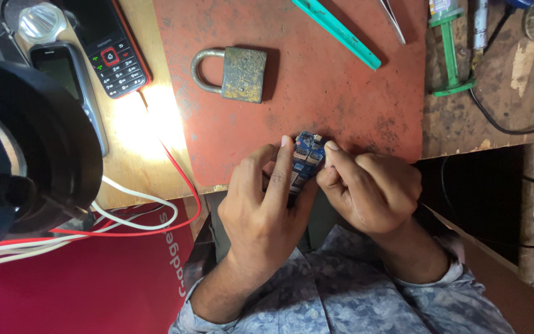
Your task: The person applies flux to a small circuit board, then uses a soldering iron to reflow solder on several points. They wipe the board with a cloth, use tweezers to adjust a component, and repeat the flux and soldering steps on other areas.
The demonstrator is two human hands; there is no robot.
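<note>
I see, L to R: two phones [94,55] top left on bench, rusty padlock [236,74] on red mat [341,111]. Left hand [264,210] and right hand [369,188] both pinched on small blue circuit board [307,158], held betw fingertips at mat's near edge. Teal tool [338,31], green syringe [449,55] top right.

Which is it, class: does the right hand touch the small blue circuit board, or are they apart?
Touching. The head view shows the right hand pinching the blue circuit board with its fingertips on the edge.
</note>
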